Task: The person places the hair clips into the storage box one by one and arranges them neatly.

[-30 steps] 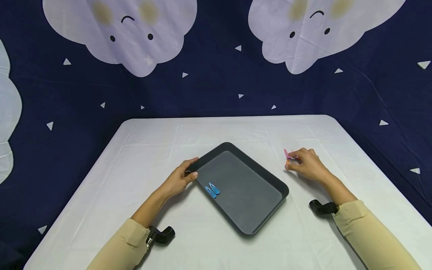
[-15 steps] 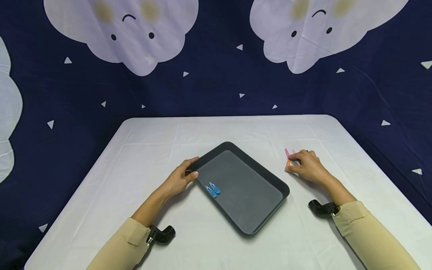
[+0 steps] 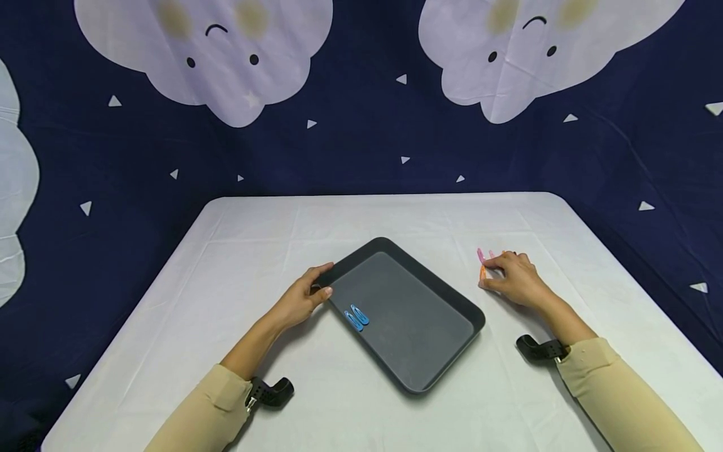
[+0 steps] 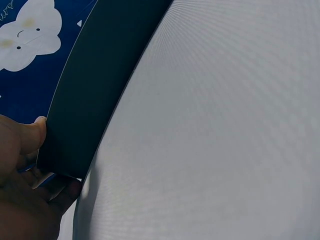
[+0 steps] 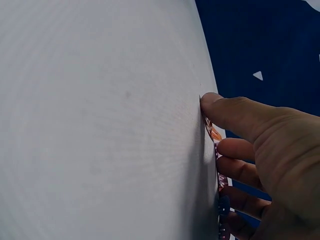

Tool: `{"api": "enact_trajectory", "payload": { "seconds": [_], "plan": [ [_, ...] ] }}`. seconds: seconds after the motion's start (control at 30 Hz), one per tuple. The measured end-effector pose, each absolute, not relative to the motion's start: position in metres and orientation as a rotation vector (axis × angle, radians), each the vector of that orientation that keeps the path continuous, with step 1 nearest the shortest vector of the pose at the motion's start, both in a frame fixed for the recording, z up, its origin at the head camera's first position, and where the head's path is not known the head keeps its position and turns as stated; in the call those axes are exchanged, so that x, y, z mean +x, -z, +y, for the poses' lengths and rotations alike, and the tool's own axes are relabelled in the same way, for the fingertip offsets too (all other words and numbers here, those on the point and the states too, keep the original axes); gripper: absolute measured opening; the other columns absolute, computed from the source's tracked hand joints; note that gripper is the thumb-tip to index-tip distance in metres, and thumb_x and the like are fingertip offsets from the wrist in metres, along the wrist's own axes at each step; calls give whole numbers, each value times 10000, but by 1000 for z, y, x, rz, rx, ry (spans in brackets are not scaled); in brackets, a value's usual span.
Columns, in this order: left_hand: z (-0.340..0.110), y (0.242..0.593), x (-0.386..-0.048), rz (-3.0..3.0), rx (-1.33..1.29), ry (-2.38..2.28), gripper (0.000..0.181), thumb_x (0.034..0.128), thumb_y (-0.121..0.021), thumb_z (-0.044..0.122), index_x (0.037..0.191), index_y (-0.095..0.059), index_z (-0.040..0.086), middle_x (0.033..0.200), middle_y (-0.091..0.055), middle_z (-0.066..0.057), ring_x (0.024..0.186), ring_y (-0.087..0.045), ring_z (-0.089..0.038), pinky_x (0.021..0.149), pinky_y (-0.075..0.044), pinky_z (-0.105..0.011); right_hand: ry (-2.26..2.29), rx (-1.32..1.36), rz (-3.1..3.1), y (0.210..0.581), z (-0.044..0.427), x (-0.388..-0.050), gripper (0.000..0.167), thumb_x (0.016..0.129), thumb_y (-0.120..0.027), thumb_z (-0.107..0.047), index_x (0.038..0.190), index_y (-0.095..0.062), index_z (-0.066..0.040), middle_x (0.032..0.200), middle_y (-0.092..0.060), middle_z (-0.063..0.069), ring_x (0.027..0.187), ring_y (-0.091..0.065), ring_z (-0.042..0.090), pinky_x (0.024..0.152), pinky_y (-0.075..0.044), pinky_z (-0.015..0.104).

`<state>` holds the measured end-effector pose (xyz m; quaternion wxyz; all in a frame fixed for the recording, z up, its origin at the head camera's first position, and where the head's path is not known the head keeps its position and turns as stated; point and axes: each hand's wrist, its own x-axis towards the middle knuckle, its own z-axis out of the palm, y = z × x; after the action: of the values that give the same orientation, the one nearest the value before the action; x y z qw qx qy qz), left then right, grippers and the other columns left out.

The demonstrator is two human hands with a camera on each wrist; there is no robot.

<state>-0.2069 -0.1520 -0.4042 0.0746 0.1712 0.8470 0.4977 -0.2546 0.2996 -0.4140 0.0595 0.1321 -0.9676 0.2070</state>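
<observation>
A dark grey tray (image 3: 395,314) lies at an angle on the white table. My left hand (image 3: 302,298) grips its left corner, thumb over the rim, fingers at the outer wall. In the left wrist view the tray's side wall (image 4: 95,90) stands beside the thumb. Two blue snap hair clips (image 3: 356,317) lie side by side inside the tray near its left edge. To the right of the tray, my right hand (image 3: 515,279) pinches an orange hair clip (image 3: 482,272) at the tabletop between thumb and index finger. Pink hair clips (image 3: 481,255) lie just beyond; more clips are partly hidden by the fingers.
The white-covered table (image 3: 271,251) reaches back to a dark blue curtain (image 3: 350,163) with clouds and small triangles. A black wrist camera (image 3: 273,393) sits on the left wrist and another black wrist camera (image 3: 539,349) on the right.
The right hand has shifted very slightly, and the orange and pink clips near its fingertips now lie flatter and more visible. The left hand and tray hold still.
</observation>
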Motion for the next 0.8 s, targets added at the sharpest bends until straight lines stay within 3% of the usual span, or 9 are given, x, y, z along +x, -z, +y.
{"api": "enact_trajectory", "payload": {
  "seconds": [0.63, 0.8],
  "plan": [
    [-154, 407, -208, 2539, 519, -1488, 542, 970, -513, 128, 1469, -310, 72, 1413, -385, -225, 1082, -549, -322, 830, -476, -313, -623, 411, -2913, 416, 300, -255, 463, 768, -754, -273, 1158, -658, -42, 1119, -592, 209, 968, -446, 357, 825, -332, 478],
    [-153, 407, -208, 2538, 521, -1491, 547, 971, -511, 132, 1470, -301, 55, 1409, -385, -233, 1095, -543, -335, 832, -476, -336, -661, 382, -2906, 413, 299, -255, 458, 780, -745, -271, 1167, -654, -43, 1103, -598, 204, 951, -434, 322, 784, -318, 417]
  ]
}}
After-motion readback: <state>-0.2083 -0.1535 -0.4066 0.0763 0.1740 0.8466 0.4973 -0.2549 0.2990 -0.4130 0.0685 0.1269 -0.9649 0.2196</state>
